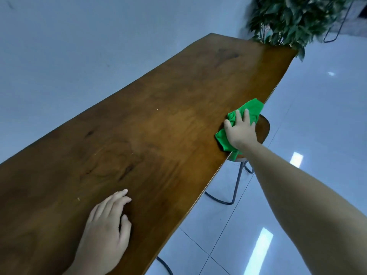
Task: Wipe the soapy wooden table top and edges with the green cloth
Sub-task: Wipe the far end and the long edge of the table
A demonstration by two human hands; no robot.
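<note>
Right hand (241, 132): laid flat on the green cloth (251, 108), fingers straight and spread, pressing it down; no finger curls round it
Green cloth: crumpled under the right palm and fingers, soft and bright; one bunch pokes out past the fingertips, another fold droops over the edge by the wrist
Wooden table (151, 120): long brown slab with dark knots and swirling grain, faintly glossy beyond the right fingertips
Near edge: a thin, straight, paler line passing right under the little-finger side of the right hand, which sits on the rim
Room to move: a wide stretch of tabletop lies thumb-side of the right hand, reaching to the left hand (107, 221) and on past the fingertips to the far end
Left hand: resting palm-down on the wood well apart from the cloth, fingers relaxed and together, holding nothing
Stool (263, 128): round wooden seat just beyond the right hand's outer side, below the rim, on thin dark metal legs
Plant (288, 18): blurred leafy green mass at the far end, well past the right fingertips
Floor (317, 116): shiny pale tiles below the right forearm
</note>
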